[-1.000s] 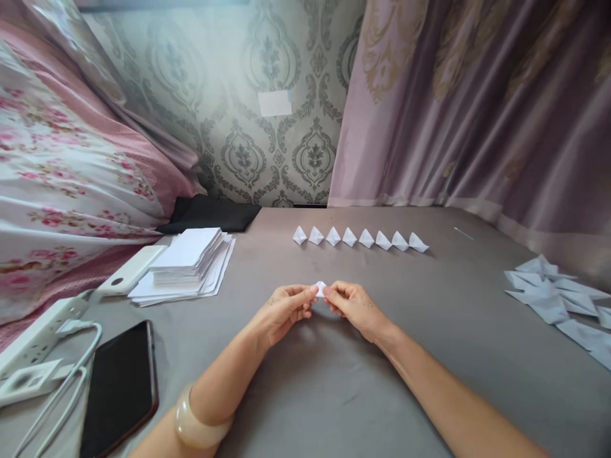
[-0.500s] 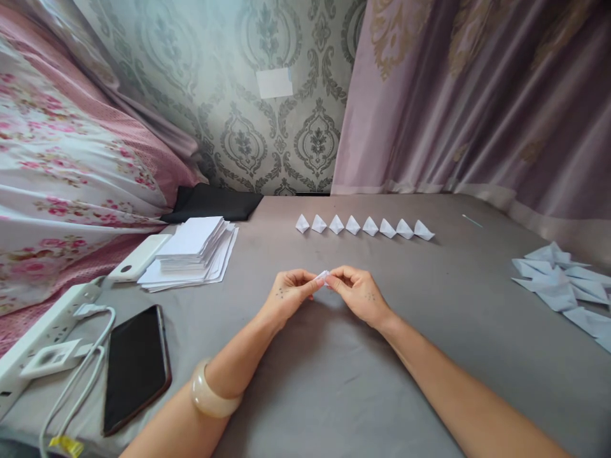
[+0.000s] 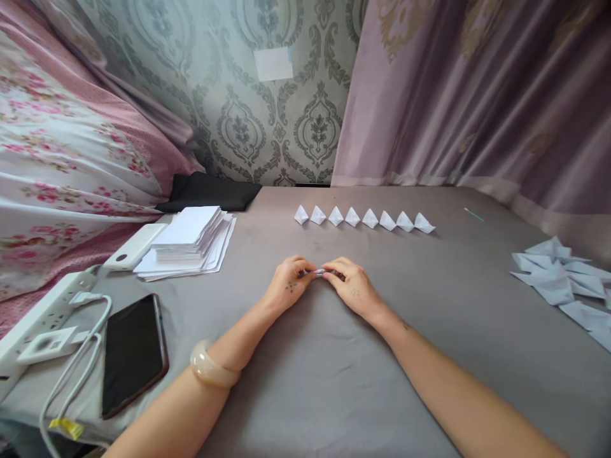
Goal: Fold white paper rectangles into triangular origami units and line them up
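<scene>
As both hands press low on the grey sheet (image 3: 334,381), I see the left hand (image 3: 289,286) and right hand (image 3: 354,289) with fingertips pinched on a small folded paper piece (image 3: 319,272) between them; a row of folded pieces (image 3: 363,219) lies at 12 o'clock; half a second ago the piece was held higher, more exposed.

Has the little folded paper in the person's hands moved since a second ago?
Yes. The small paper piece was lifted; now both hands press it lower onto the grey sheet, while the row of folded triangles stays put.
</scene>
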